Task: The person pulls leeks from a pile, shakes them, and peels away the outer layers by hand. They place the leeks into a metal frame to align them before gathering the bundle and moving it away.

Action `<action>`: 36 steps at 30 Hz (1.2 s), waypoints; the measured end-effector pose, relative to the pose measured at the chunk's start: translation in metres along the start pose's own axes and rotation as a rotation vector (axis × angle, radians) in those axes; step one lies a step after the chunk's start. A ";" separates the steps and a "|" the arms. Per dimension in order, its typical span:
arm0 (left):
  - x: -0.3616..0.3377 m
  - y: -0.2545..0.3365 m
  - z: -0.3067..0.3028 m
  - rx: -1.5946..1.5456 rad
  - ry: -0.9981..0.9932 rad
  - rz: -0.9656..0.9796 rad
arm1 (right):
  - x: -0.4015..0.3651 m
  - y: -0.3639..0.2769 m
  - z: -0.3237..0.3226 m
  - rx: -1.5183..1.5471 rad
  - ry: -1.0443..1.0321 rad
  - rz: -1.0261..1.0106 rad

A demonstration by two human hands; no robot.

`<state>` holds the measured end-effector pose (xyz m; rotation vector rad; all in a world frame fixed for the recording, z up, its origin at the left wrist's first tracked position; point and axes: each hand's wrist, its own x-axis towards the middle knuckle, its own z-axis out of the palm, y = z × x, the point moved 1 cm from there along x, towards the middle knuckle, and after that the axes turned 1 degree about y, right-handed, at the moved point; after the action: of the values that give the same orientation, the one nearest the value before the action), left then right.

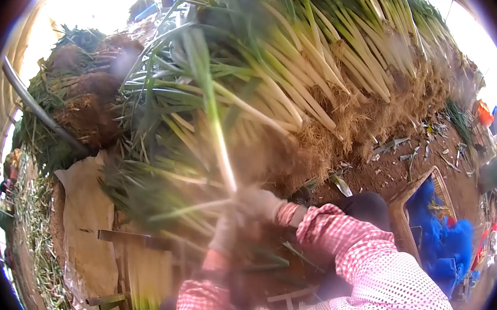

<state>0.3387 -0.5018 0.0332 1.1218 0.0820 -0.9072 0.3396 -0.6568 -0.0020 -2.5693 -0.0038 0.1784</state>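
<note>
A long green onion (218,138) with a white shank slants up from my hands, its green leaves pointing away from me. My left hand (226,228), pale and apparently gloved, is closed around its lower end. Close against it, my right hand (258,204) is at the base of the stalk. Motion smears its fingers, so I cannot make out their grip. Beyond both hands lies a big heap of green onions (301,61), roots turned to the right. Blurred leaves (164,201) spread out to the left of my hands.
A crate (397,214) with blue netting (444,240) stands at the right. At the left are a pale sheet (86,213), a dark bar (121,237) above peeled stalks (147,274), and a curved pipe (38,108). Scraps litter the soil (386,164).
</note>
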 end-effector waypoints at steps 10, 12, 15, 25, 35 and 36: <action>-0.024 0.003 -0.023 0.296 0.476 0.543 | 0.064 0.045 -0.144 -0.371 0.097 0.536; -0.027 0.000 -0.046 0.262 0.568 0.401 | 0.055 0.052 -0.139 -0.172 0.145 0.284; -0.044 0.018 -0.010 0.150 0.584 0.201 | 0.060 0.082 -0.152 -0.121 0.290 0.384; -0.038 -0.024 -0.016 -0.082 0.527 0.131 | 0.017 -0.015 -0.089 0.554 0.418 0.107; -0.051 -0.230 -0.142 0.566 0.250 0.312 | -0.138 -0.094 0.108 0.622 -0.086 0.038; -0.063 -0.232 -0.141 0.580 0.238 0.325 | -0.149 -0.102 0.106 0.642 -0.157 0.052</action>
<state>0.1966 -0.3817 -0.1739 1.7230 -0.1770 -0.5077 0.1821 -0.5203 -0.0168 -1.9124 0.0526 0.3394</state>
